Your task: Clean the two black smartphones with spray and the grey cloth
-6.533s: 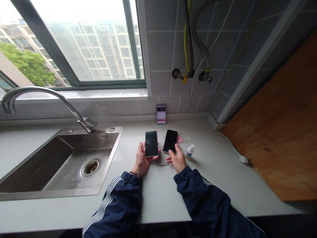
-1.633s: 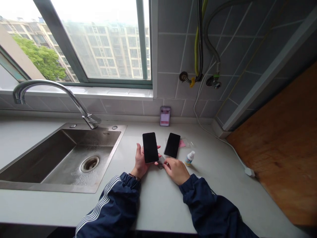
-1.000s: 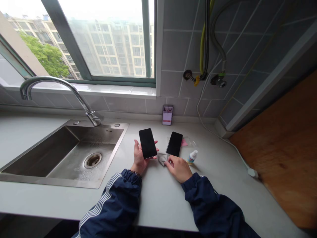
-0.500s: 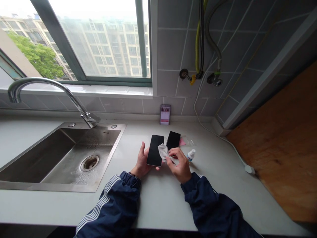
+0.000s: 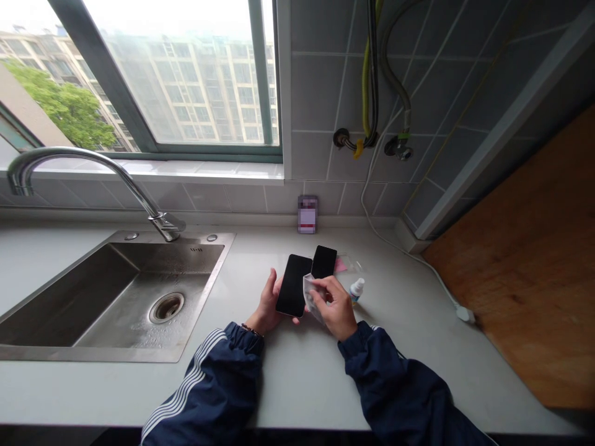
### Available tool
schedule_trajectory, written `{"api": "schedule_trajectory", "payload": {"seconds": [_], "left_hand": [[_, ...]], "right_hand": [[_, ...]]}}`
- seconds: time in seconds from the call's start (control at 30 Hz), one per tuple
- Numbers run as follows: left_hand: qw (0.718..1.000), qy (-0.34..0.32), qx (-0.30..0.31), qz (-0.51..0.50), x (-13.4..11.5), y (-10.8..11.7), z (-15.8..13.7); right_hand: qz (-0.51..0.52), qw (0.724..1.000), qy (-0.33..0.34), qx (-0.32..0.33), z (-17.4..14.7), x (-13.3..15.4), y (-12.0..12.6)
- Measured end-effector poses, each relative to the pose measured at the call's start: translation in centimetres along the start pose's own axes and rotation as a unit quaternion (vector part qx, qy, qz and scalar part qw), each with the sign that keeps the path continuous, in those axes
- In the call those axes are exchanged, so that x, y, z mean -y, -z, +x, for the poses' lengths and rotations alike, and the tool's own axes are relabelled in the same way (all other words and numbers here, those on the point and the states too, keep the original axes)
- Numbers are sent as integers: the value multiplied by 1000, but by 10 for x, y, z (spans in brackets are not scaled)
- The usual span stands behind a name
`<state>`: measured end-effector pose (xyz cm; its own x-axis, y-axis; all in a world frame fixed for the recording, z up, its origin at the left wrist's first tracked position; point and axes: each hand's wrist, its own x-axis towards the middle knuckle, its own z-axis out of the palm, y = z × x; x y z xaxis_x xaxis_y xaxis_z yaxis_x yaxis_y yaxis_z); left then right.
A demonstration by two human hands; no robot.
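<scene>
My left hand (image 5: pixel 268 306) grips a black smartphone (image 5: pixel 294 285) from its left side and underneath, screen up and tilted over the counter. In my right hand (image 5: pixel 338 308) a thin white cloth (image 5: pixel 312 297) is pinched between the fingers, its upper edge over the phone's right edge. Behind it, a second dark phone (image 5: pixel 324 261) lies on the counter, partly covered by my right hand. Just right of that hand stands a small white spray bottle (image 5: pixel 357 288), and a pink piece (image 5: pixel 341 265) with a clear plastic case (image 5: pixel 355 264) lies behind.
A stainless sink (image 5: pixel 204 322) with a curved faucet (image 5: pixel 93 153) is on the left. Another phone (image 5: pixel 307 215), its screen lit, leans upright against the tiled wall. A white cable (image 5: pixel 418 260) runs down to a plug (image 5: pixel 465 314) near the wooden panel (image 5: pixel 520 272).
My right hand has shifted the cloth slightly right and bunched it closer to the fingers. The held phone has tilted a little clockwise. The whole view has shifted slightly.
</scene>
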<state>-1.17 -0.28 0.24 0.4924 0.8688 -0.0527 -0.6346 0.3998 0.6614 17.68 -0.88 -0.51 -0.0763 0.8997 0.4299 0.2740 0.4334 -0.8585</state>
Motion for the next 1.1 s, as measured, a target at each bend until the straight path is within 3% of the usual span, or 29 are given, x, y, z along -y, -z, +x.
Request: {"api": "schedule_trajectory", "payload": {"seconds": [0.2,0.37,0.53,0.83,1.1], "left_hand": [[999,29,30,16,4,3,-1],[993,69,98,18,0,2,-4],[992,71,101,29,-2,2,-6],[994,42,69,76,3,0,-8],[999,5,40,13,2,2,-6]], "right_hand": [[94,989,-43,-108,4,2,0],[62,991,-41,-113,5,3,3],[145,974,-125,-123,4,-4,-3],[225,958,-180,7,-1,-4,-15],[247,944,-181,119,-7,4,-16]]}}
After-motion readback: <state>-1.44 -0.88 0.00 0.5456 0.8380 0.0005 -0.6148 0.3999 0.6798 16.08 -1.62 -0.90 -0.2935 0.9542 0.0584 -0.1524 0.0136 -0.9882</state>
